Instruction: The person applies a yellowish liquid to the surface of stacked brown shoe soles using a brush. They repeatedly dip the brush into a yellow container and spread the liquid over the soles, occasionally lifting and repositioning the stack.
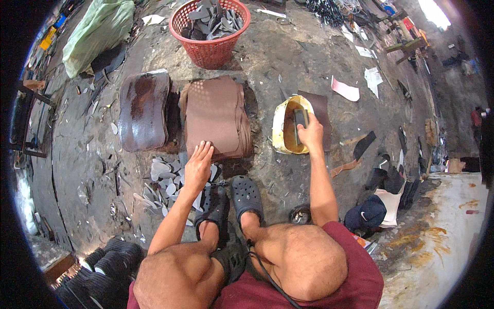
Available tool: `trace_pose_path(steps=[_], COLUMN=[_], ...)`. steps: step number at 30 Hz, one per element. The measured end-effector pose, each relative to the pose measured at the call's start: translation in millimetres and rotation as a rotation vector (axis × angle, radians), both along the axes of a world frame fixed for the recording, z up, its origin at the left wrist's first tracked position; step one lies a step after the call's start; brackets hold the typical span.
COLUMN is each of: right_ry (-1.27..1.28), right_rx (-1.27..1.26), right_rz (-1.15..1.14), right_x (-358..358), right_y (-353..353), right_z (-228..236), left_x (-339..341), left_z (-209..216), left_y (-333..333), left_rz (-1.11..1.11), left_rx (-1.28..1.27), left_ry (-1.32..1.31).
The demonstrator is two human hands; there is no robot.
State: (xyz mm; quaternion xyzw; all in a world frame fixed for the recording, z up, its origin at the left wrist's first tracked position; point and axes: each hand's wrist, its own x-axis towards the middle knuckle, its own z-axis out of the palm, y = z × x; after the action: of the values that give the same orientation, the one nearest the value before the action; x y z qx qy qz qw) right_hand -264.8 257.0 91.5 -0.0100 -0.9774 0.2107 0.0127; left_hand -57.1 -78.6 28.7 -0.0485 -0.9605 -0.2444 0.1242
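Note:
My left hand rests with its fingers stretched out on the near left corner of a stack of brown sheets. My right hand is closed on a dark flat block, whose face bears a lighter stripe. It holds the block inside a cut-open yellow and white container with a brownish inside; the block's underside is hidden. Left of the brown sheets lies a second stack of dark, glossy sheets, wet-looking on top. Under the container's right side a dark brown sheet shows.
A red plastic basket of grey cut pieces stands beyond the stacks. Loose grey oval pieces lie near my left forearm. A green sack is far left, black soles near left, a dark cap at right. Scraps litter the floor.

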Motion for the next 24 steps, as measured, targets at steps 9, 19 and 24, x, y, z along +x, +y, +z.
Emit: trace_pose_path(steps=[9,19,24], right_ry=[-0.437,0.285,0.239], right_rx=[0.206,0.348,-0.26], right_rz=[0.29,0.231,0.525], right_x=[16,-36,-75], right_y=[90,43,-112], right_z=[103,126,124], left_x=[8,1,11], left_z=[-2,-11,-10], left_y=[-5,-1,3], left_rz=[0.056,0.009,0.044], left_rx=[0.069,-0.014,-0.02], left_ry=[0.025,0.023,0.009])
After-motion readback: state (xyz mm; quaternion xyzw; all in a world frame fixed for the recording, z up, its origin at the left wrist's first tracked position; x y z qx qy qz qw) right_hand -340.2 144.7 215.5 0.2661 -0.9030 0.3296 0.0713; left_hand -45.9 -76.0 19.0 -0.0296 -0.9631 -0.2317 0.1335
